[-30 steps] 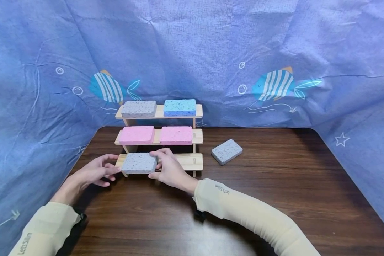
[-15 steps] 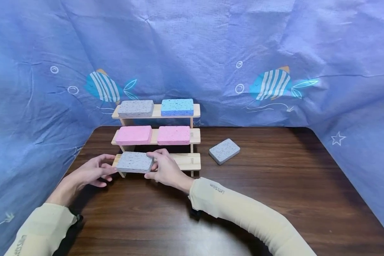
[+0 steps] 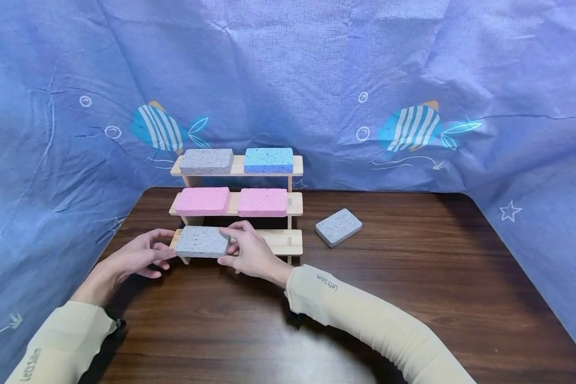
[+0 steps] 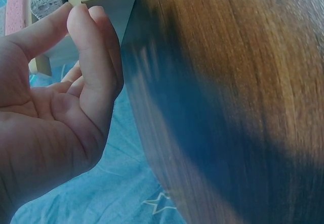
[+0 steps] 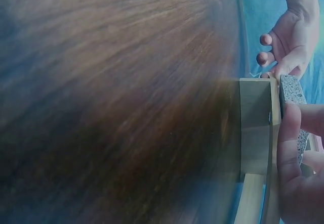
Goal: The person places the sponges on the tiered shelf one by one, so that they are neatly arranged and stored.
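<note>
A speckled grey sponge [image 3: 202, 241] lies on the left part of the lowest tier of a three-tier wooden shelf [image 3: 280, 242]. My right hand [image 3: 252, 253] grips the sponge's right end, thumb at the front and fingers over the back. At the tier's left end, my left hand [image 3: 141, 255] holds the shelf end between thumb and index finger, the thumb tip right by the sponge's left front corner. In the left wrist view, the thumb and fingers of the left hand [image 4: 66, 82] meet the shelf's end. The right wrist view shows the sponge [image 5: 292, 90] side-on.
Two pink sponges [image 3: 203, 201] sit on the middle tier. On the top tier are a grey sponge [image 3: 206, 161] and a blue sponge [image 3: 269, 160]. Another grey sponge [image 3: 338, 228] lies on the dark wooden table [image 3: 413, 266] to the right. A blue fish-print cloth [image 3: 288, 80] hangs behind.
The grey sponge on the lowest tier has shifted slightly left along it, with my right hand still gripping its end. My left hand has moved a little left. The other sponges stay put.
</note>
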`<state>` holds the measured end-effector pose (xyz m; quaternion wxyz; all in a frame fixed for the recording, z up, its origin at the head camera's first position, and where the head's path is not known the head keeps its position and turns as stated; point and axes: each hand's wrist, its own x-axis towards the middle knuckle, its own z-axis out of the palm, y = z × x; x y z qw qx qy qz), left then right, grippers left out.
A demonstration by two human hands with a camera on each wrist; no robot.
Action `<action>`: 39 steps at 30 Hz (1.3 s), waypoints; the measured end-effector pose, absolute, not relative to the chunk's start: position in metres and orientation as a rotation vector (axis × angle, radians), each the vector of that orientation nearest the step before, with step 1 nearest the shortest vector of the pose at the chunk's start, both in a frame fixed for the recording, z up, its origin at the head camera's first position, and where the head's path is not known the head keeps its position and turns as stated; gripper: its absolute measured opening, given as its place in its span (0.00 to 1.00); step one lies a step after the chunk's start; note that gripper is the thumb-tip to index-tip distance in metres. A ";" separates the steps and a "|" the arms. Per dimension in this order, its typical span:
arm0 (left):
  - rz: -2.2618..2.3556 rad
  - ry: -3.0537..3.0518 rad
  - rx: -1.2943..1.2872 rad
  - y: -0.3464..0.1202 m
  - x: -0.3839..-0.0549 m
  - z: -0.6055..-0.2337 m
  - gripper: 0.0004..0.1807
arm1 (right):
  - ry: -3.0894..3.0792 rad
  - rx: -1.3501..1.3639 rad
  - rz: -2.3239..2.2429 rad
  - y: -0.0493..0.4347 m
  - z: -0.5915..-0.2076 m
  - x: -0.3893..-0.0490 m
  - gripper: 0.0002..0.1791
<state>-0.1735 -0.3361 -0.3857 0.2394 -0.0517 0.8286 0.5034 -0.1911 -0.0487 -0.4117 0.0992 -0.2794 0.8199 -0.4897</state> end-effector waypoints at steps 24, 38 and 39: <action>1.377 2.275 -0.146 -0.334 -0.171 -0.386 0.39 | 2.397 -0.844 -1.503 -0.045 -0.412 -0.189 0.38; 1.381 2.288 -0.138 -0.335 -0.169 -0.387 0.39 | 2.148 -0.758 -1.702 -0.030 -0.404 -0.184 0.36; 1.382 2.285 -0.140 -0.334 -0.168 -0.387 0.39 | 2.161 -0.799 -1.660 -0.026 -0.403 -0.183 0.36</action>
